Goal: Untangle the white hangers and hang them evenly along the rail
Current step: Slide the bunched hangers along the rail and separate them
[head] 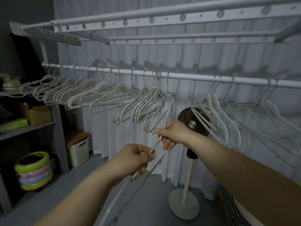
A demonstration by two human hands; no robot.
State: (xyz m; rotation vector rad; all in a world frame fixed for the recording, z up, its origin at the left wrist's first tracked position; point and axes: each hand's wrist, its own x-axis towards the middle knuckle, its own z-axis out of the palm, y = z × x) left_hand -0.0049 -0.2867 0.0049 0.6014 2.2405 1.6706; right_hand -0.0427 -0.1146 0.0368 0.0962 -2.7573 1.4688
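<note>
Nearest, two bare forearms reach forward over the grey floor [68,190]. The left hand [135,159] is lower, its fingers [143,168] curled round a thin bar of a white hanger [157,142], with the thumb and forefinger pinching the bar where it leaves the fist. The bar runs on below this hand, slanting down to the left. Just above and to the right, the right hand [174,133] grips the same bar, fingers wrapped under it and thumb on top; a short bare stretch of bar shows between the two hands. Above the right hand the bar climbs into a tight clump of hangers [151,103] under the middle of the rail [187,76]; I cannot tell whether its hook sits on the rail.

Behind the right wrist stands a fan [192,123] with a dark head on a pale pole and round base.

Further back, the rail crosses from left to right. Toward its left end many white hangers sit crowded and overlapping; toward its right end a few hang wider apart, tilted. At the far left, a shelf [27,128] carries a cardboard box [37,114], with a white bin [79,149] on the floor beside it. A pale pleated curtain [130,136] covers the wall, and a perforated upper rack [162,18] hangs above the rail.
</note>
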